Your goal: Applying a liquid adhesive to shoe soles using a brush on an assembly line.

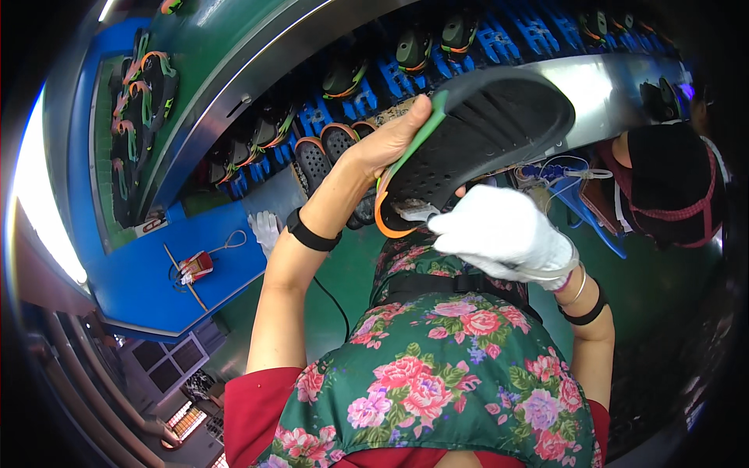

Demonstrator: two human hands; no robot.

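A black foam clog point(488, 129) with a green and orange edge is tilted up in front of me. My left hand point(390, 142), bare, is closed round its green side, thumb along the edge; the other fingers are mostly hidden behind the shoe. My right hand point(503, 234) wears a white knitted glove and is closed on a small tool with a pale grey, flattened tip point(415, 210). That tip lies inside the clog by its orange end. The glove covers the tool's handle, so its exact kind cannot be made out.
Beyond my hands, more clogs point(339, 142) rest near a curved conveyor with blue racks point(499, 40). At left, a blue table point(140, 292) carries a white glove point(266, 231) and a red-and-white bundle point(195, 267). At right are another person point(671, 183) and a blue stool point(585, 210).
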